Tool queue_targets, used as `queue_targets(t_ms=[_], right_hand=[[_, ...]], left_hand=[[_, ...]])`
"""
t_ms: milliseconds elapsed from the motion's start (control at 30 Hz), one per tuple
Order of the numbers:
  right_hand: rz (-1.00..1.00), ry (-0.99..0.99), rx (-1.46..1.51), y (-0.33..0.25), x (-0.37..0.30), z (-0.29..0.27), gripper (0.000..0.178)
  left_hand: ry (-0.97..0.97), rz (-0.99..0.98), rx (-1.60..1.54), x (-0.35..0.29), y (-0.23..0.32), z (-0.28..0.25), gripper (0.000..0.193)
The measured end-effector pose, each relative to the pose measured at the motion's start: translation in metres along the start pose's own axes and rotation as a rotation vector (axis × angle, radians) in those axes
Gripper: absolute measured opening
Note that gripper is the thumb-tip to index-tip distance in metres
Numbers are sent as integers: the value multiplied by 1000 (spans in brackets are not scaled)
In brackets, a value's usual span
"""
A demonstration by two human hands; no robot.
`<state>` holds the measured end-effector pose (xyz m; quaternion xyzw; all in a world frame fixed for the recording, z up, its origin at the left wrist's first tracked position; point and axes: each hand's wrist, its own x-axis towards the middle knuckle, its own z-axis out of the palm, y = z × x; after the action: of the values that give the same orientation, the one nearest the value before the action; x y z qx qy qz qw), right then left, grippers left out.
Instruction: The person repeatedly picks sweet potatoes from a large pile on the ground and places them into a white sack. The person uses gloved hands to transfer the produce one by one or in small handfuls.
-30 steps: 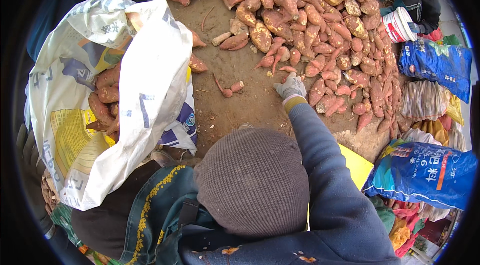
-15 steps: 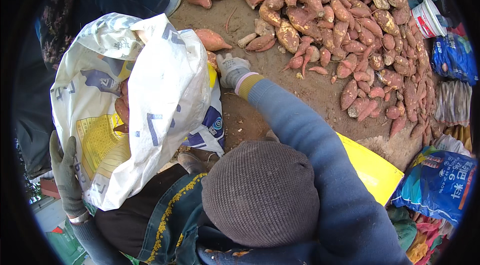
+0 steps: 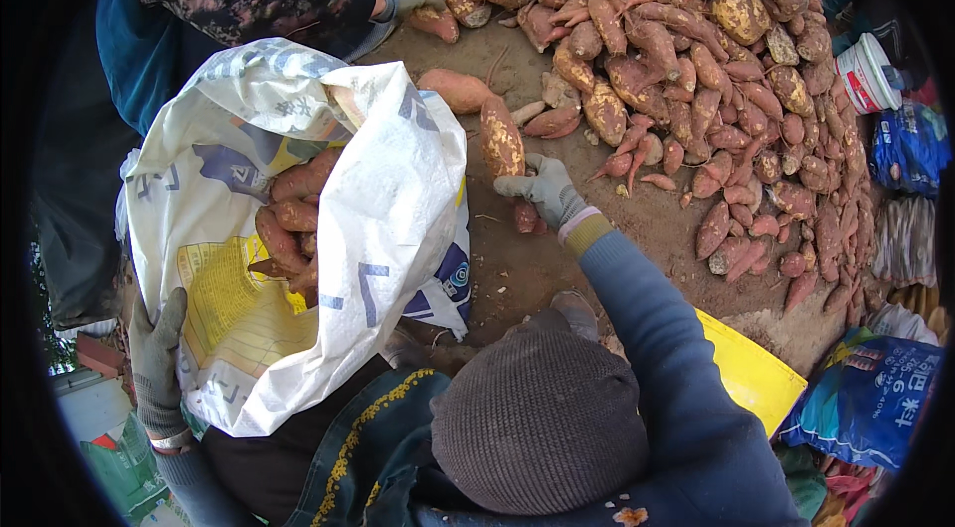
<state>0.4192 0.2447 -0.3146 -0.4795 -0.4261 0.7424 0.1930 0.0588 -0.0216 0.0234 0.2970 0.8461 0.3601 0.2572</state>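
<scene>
My right hand, in a grey knit glove, is closed on the lower end of a long, mud-patched sweet potato. A smaller reddish sweet potato shows just under that hand; whether the palm touches it is hidden. To the left stands a white woven sack, its mouth spread wide, with several sweet potatoes inside. My gloved left hand rests against the sack's left outer side, its fingers stretched out and apart. One smooth sweet potato lies on the ground beside the sack.
A large heap of sweet potatoes covers the ground at the far right. Another person's gloved hand is at a sweet potato at the far left. A yellow board, a white bucket and a blue bag stand right.
My right hand has moved away from the sack and now grips a long sweet potato. The other person's hand has come into view. The whole view has shifted somewhat.
</scene>
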Motion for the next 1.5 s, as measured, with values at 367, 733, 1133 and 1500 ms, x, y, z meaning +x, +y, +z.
queue_targets(t_ms=[367, 733, 1133, 1500], right_hand=[[-1094, -173, -47, -245, -174, 35, 45], [-1181, -293, -41, -268, -112, 100, 47], [-268, 254, -1283, -87, 93, 21, 88], [-109, 159, -238, -65, 143, 31, 85]], left_hand=[[41, 69, 174, 6, -9, 8, 42], [147, 207, 164, 18, -35, -7, 34], [124, 142, 112, 14, -26, -17, 30], [149, 49, 215, 19, -4, 0, 32]])
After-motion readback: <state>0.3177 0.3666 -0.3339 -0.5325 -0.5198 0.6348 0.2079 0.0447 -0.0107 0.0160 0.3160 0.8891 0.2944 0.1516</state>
